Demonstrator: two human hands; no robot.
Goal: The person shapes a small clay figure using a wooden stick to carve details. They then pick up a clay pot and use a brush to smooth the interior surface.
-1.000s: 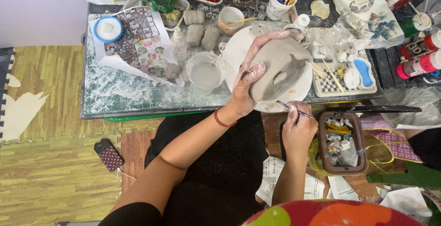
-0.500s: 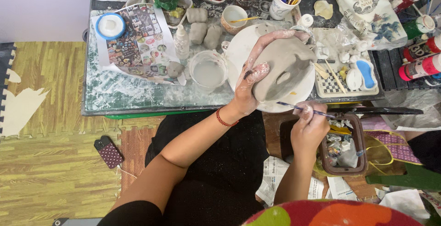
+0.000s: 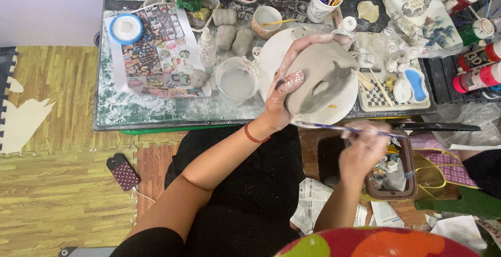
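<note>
Already shaped but unpainted, grey clay piece [image 3: 326, 77] gripped by left hand [image 3: 284, 92] over white plate [image 3: 271, 53] near bench front edge; right hand [image 3: 365, 150] pinching thin brush [image 3: 334, 128].

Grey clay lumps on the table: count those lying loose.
4: three clay lumps clustered beyond the water cup, one on the printed sheet. Clutter may hide more.

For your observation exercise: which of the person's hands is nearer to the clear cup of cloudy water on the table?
Left. The left hand holds the grey clay piece just right of the water cup. The right hand holds a paintbrush lower down, off the table edge.
</note>
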